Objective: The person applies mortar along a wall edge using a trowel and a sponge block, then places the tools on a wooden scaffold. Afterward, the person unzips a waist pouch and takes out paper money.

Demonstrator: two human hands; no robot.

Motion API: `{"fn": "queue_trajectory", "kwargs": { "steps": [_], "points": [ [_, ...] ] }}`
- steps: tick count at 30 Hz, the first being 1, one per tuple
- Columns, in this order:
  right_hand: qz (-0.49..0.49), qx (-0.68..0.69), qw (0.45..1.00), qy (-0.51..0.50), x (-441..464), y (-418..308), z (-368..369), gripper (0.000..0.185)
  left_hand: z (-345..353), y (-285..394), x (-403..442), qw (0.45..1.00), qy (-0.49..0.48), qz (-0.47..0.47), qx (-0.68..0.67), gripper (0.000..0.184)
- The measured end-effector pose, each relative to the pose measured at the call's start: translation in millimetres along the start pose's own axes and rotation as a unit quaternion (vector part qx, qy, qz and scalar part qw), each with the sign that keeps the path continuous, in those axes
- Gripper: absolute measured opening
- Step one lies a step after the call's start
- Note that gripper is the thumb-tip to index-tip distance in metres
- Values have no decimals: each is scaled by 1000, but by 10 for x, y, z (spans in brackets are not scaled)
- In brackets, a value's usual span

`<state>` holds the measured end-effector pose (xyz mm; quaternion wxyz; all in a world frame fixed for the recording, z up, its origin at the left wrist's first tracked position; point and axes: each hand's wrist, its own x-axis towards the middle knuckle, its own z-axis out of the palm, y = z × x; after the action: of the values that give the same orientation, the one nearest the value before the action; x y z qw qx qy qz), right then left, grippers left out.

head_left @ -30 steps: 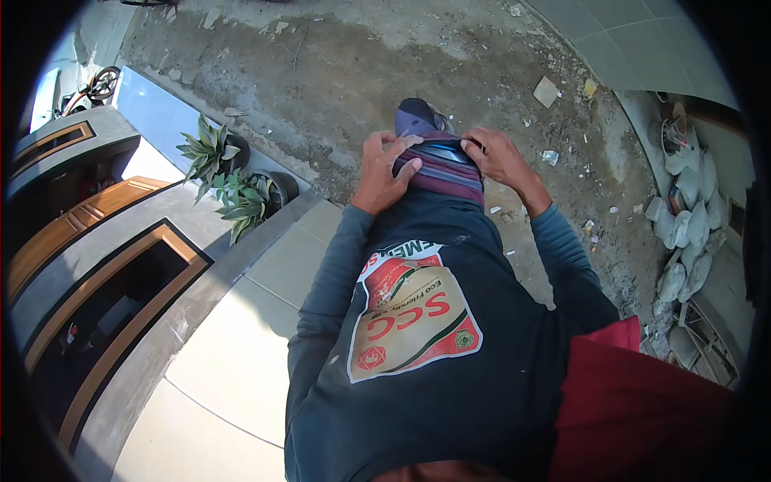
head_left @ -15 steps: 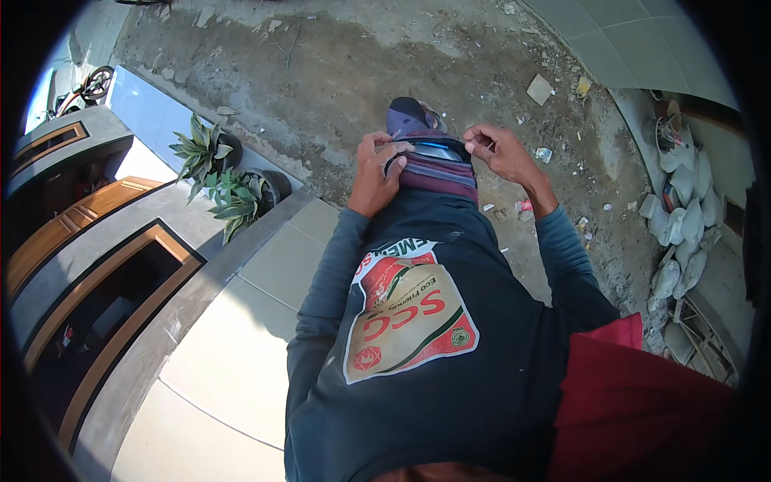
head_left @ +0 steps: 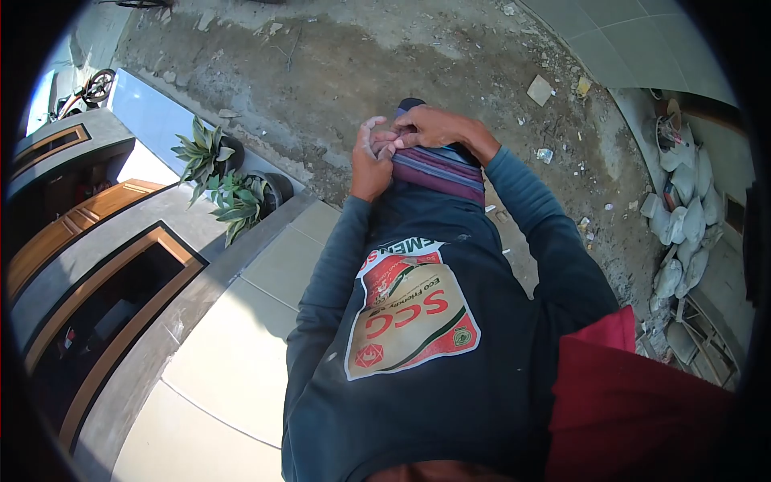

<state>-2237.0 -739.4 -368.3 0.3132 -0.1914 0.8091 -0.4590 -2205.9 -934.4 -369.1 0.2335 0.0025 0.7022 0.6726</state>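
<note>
Purple and blue striped cloth [head_left: 442,175] is bunched in folds at my waist, below the dark shirt [head_left: 514,353] with its printed patch. My left hand [head_left: 373,157] is at the left edge of the folds, its thumb and a finger pinched together. Reaching across the top of the cloth, my right hand [head_left: 430,128] has its fingertips closed against the left fingertips. Whatever lies between the fingertips is too small to make out. The right hand hides part of the upper folds.
Potted plants [head_left: 241,193] stand left beside a tiled ledge [head_left: 233,329]. Rough ground [head_left: 337,72] with scattered debris lies ahead. White sacks [head_left: 683,209] are piled against the right wall. A motorbike wheel [head_left: 99,85] shows at the far left.
My right hand has moved left from the cloth's right side to meet my left hand. The shiny dark object seen earlier in the folds is now covered.
</note>
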Motion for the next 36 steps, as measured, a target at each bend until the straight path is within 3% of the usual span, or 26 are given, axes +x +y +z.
{"fn": "queue_trajectory", "kwargs": {
  "steps": [4,7,9,13,19,28,31,33,36],
  "points": [
    [5,-17,996,-83,189,-70,-108,30,-49,-30,-50,996,57,-9,68,42],
    [26,-86,994,-58,124,-239,-180,23,-120,-76,-107,997,-8,1,70,34],
    [-129,-122,984,33,105,-108,-91,16,-165,-63,-133,995,-38,-16,92,23],
    [-155,-114,981,18,-1,-174,-192,13,-201,-80,-156,990,-25,21,138,16],
    [-96,-113,989,-3,-328,-340,-289,15,-207,40,-188,979,-38,62,192,16],
    [-19,-125,990,65,-1080,-196,-268,12,-218,-14,-156,975,-13,88,205,10],
    [29,-60,996,60,-1295,-65,-143,13,-243,-30,-122,977,-10,75,202,10],
    [119,200,941,246,-1423,-53,95,26,-260,-77,-108,974,-1,70,214,11],
    [137,244,925,258,-1514,63,501,35,-321,-134,-107,993,4,7,121,12]
  ]
}}
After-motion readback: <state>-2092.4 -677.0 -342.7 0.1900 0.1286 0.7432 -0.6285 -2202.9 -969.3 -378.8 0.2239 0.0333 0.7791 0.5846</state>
